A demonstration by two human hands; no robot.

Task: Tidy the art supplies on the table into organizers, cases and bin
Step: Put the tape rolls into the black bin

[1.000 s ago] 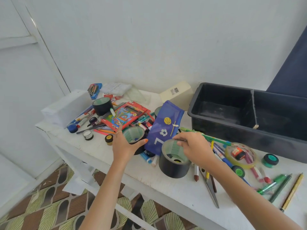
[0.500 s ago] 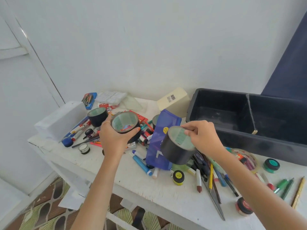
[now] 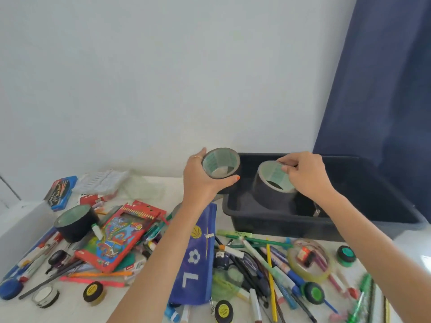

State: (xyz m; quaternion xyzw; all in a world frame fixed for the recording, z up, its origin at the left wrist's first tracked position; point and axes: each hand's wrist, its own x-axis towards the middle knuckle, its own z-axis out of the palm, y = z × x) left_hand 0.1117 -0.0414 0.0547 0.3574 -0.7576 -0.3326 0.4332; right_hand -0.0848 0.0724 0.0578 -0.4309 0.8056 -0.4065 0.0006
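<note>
My left hand (image 3: pixel 202 180) grips a black tape roll (image 3: pixel 221 166) with a green core, held over the near left corner of the black bin (image 3: pixel 349 220). In my right hand (image 3: pixel 305 174), fingers pinch the rim of a second, larger black tape roll (image 3: pixel 270 191) that hangs inside the bin's left end. A third black tape roll (image 3: pixel 75 222) stands on the white table (image 3: pixel 70 308) at the left. Pens, markers and pencils (image 3: pixel 268 264) lie scattered in front of the bin, beside a blue pencil case (image 3: pixel 196 259).
A red coloured-pencil box (image 3: pixel 119 238) lies left of my left arm. A clear tape roll (image 3: pixel 310 259), small paint pots (image 3: pixel 93 291) and a green-lidded pot (image 3: pixel 346 255) sit among the clutter. A blue curtain (image 3: pixel 384 89) hangs at the right behind the bin.
Both hands lifted their tape rolls off the table and carried them right, to the bin. The right roll now hangs inside it.
</note>
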